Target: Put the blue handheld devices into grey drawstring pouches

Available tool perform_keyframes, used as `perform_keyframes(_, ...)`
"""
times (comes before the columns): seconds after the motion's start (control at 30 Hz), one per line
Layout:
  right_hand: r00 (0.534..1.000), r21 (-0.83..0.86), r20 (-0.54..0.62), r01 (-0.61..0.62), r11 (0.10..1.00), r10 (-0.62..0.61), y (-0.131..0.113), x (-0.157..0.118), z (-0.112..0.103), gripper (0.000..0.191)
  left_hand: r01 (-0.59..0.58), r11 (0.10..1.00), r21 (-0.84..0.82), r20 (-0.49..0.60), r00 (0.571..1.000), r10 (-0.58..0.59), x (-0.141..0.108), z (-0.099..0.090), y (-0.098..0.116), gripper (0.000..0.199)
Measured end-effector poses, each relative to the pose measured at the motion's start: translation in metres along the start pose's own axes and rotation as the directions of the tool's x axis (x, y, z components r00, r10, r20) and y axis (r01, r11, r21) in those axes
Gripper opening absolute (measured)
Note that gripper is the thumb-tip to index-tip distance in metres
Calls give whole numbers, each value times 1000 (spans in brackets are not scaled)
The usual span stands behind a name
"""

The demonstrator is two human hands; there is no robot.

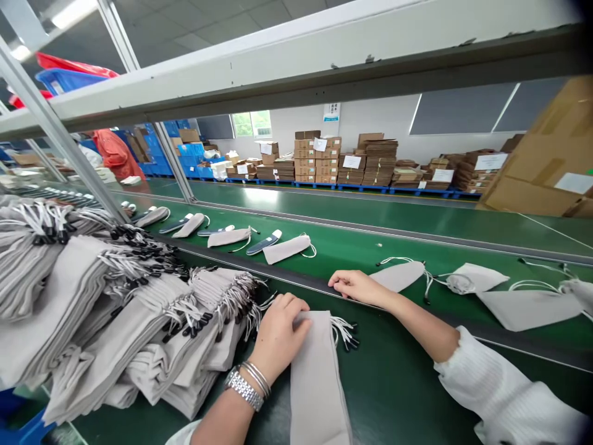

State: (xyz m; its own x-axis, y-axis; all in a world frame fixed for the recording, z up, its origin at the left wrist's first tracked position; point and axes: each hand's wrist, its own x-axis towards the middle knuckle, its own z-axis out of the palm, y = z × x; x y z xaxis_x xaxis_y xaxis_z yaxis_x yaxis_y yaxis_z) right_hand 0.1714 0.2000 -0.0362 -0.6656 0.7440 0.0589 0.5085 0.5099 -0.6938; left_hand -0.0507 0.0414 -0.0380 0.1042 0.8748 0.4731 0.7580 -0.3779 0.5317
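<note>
My left hand (281, 337), with a watch and bangles at the wrist, is at the top left corner of a flat stack of grey drawstring bags (319, 383). Its thumb and fingers close on the mouth of the uppermost bag. White cords with black tips stick out on the stack's right side. My right hand (359, 286) hovers by the near rim of the green conveyor belt, fingers loosely bent and a little apart from the thumb, with nothing visible in them. Just behind it lies a filled grey pouch (401, 276).
Heaped grey bags (134, 327) cover the left side. Along the belt (343, 241) lie dark blue devices with white ends (264, 243) beside grey pouches (287, 249). More pouches (523, 308) lie at right. A white overhead beam (278, 62) crosses above. Cartons (317, 157) stand beyond.
</note>
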Motion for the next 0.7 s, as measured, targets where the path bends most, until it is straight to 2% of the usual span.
perform_keyframes(0.1, 1000, 26, -8, 15, 1000, -15, 5, -1, 3, 24, 13, 998, -59, 33, 999, -11, 3, -7, -2, 11)
perform_keyframes(0.2, 1000, 102, 3, -10, 995, 10, 8, 3, 5, 27, -22, 1000, 7, 30, 999, 21, 4, -11, -3, 12)
perform_keyframes(0.3, 997, 201, -80, -3, 980, 20, -2, 23, 1, 31, -100, 994, 53, 52, 994, 98, 3, -13, 1, 13)
perform_keyframes(0.4, 975, 146, -216, -18, 989, 50, -25, 69, -5, 29, -139, 990, -15, 44, 989, 140, 0, -14, 7, 13)
perform_keyframes(0.53, 941, 13, -309, -140, 990, 137, -49, 152, -5, 34, -61, 968, -242, 7, 998, 64, -3, -19, 13, 12)
perform_keyframes(0.63, 913, 3, -345, -229, 973, 216, -50, 201, 1, 34, 38, 873, -486, 18, 999, -33, -3, -22, 15, 12)
perform_keyframes(0.7, 908, 21, -324, -274, 961, 266, -47, 221, 7, 24, 74, 808, -584, 11, 996, -83, -2, -22, 15, 13)
